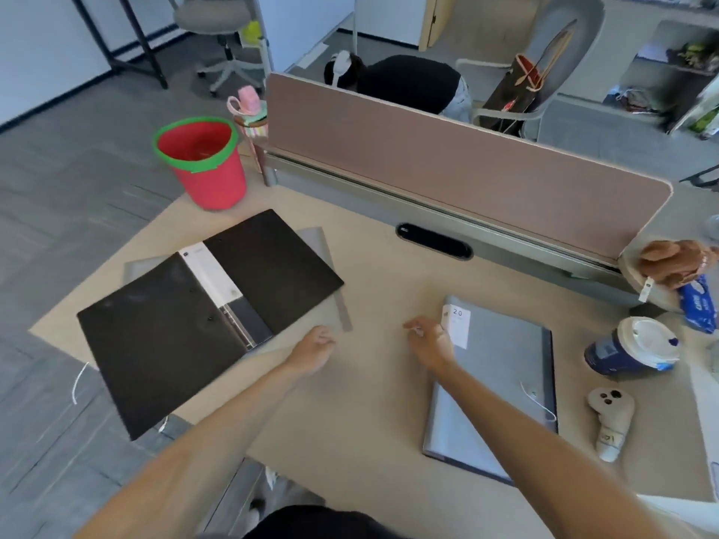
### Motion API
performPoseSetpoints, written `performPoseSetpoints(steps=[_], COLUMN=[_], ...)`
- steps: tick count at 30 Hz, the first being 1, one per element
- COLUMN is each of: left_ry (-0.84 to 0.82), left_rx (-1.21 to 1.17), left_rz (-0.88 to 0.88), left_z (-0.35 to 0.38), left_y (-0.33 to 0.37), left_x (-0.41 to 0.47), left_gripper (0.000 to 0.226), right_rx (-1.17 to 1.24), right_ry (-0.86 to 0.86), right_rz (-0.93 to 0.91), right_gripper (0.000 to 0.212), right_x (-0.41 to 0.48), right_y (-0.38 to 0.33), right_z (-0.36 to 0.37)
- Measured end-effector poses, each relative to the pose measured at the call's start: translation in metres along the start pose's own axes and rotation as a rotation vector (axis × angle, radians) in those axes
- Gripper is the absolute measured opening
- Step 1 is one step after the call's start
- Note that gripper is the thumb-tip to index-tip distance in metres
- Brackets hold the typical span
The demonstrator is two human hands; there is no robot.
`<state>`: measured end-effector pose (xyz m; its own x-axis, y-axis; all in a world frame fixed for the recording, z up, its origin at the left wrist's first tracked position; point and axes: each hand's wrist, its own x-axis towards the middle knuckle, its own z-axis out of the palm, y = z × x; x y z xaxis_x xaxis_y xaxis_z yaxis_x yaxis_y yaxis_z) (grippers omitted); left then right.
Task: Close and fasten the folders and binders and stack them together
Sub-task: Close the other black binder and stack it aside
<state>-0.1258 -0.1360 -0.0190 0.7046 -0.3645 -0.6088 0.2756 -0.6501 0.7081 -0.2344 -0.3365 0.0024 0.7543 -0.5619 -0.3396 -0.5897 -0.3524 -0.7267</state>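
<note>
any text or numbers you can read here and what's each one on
"2.0": white label on the closed grey folder.
Spine label of the open black binder: print too small to read.
Blue cup: print blurred.
Blue packet: white lettering blurred, unreadable.
</note>
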Motion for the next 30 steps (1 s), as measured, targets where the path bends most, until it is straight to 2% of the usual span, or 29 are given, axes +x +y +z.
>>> performPoseSetpoints(steps=[4,9,12,15,23,30], left_ry=[0.091,0.199,0.149,0.073,-0.019,-0.059], left_rx=[0.065,0.567,0.739,0.866,0.916,1.008], left_rz=[0.015,0.087,0.123,0.158,0.078,0.158], left_z=[-0.062,-0.124,-0.14,-0.147,-0.139,-0.155], left_y=[-0.031,-0.065,-0.077,-0.079,-0.076,-0.074], left_x=[0.0,0.006,0.012,0.022,0.045,0.048], left_gripper=[0.04,0.062,0.074,0.078,0.089,0.078], right_rx=[-0.076,-0.073,-0.088,-0.062,-0.001,-0.017], right_ry=[-0.095,-0.204,-0.234,-0.255,-0.271,-0.21], right_rz=[-0.072,-0.064,-0.045,0.005,0.056,0.083], right_gripper=[0.029,0.028,0.026,0.025,0.019,0.02], right_x=[0.006,0.016,0.023,0.023,0.021,0.031], right_y=[-0.045,-0.087,-0.1,-0.108,-0.104,-0.095], right_z=[0.059,0.12,0.148,0.168,0.177,0.155])
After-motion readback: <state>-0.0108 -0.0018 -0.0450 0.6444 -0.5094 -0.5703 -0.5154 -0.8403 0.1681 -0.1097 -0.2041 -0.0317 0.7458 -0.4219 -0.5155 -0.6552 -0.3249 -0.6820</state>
